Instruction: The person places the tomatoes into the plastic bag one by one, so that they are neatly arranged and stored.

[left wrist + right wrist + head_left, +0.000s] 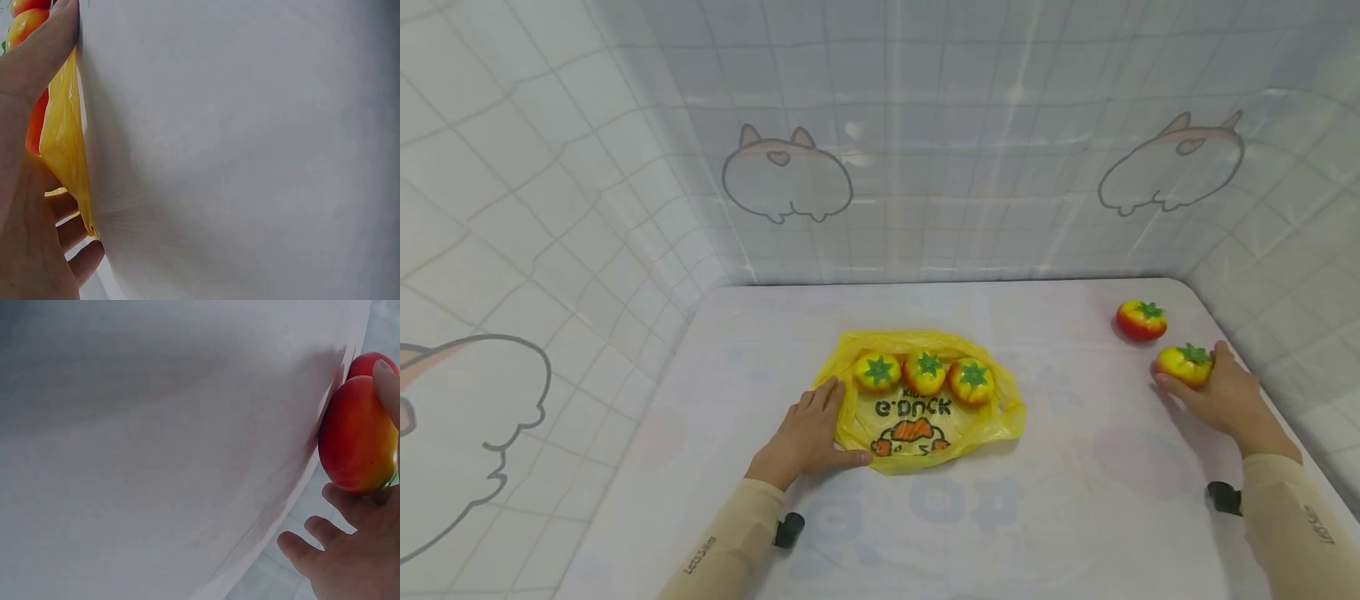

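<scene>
At the middle of the table, a yellow plastic bag [895, 337] lies flat with printed letters and a cartoon. Three toy tomatoes [877, 372], yellow-red with green star-shaped tops, sit in a row at the bag. My left hand [805, 437] rests at the bag's left edge, fingers and thumb spread along it; the left wrist view shows the yellow plastic [65, 131] beside the fingers. To the right, my right hand [1228, 404] holds another toy tomato [1183, 367] between thumb and fingers. Just behind it lies one more toy tomato [1138, 322], untouched.
A white cloth covers the table [1075, 517]. Behind it and at both sides stand pale sheets [955, 200] with a grid pattern and cartoon animals. The table's right edge runs close to my right hand.
</scene>
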A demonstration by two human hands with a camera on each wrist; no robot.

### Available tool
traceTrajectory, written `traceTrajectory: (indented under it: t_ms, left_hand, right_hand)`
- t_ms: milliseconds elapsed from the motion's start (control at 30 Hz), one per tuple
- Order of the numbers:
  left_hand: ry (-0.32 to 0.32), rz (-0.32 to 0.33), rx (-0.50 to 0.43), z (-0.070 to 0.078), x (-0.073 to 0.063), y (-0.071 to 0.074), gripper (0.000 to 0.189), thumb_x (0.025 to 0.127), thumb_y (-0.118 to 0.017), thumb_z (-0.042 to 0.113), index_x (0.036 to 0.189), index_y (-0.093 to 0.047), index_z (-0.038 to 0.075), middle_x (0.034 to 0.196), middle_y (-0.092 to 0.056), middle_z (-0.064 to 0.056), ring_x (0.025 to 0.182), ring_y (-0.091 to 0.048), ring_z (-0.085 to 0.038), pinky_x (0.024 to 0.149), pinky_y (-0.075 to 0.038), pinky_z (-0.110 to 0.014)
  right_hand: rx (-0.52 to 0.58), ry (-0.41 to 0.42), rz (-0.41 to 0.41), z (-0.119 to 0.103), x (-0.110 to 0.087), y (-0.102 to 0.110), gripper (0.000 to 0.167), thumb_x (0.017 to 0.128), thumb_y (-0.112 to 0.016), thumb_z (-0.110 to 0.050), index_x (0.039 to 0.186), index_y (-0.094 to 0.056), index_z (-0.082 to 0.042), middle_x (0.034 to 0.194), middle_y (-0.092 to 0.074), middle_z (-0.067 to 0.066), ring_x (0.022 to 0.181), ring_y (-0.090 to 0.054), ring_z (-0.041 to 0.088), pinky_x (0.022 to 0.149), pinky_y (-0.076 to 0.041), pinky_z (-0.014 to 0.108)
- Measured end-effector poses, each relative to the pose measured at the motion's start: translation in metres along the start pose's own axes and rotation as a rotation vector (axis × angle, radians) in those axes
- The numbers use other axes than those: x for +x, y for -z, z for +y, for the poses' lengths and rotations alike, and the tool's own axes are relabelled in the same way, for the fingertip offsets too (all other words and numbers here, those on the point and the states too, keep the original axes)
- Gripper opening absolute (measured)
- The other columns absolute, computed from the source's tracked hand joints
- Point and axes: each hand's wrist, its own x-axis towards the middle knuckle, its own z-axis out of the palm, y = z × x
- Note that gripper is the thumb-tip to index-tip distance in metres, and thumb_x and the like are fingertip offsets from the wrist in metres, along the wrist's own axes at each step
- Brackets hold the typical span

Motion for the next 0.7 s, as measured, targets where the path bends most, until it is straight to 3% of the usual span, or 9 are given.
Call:
traceTrajectory:
  t_ms: [700]
  left_hand:
    - [-0.009,0.0,0.004,-0.0004,-0.0013,0.0012,0.13,0.076,-0.066,0.084,0.164,-0.017,0.003,0.171,-0.013,-0.018,0.151,-0.024,-0.042,0.121,-0.029,-0.059]
  right_hand:
    - [-0.031,0.039,0.017,-0.0027,-0.0025,0.0038,0.125,0.092,-0.054,-0.074,0.154,0.003,0.018,0.147,-0.017,0.052,0.128,-0.025,0.069,0.1,-0.028,0.082]
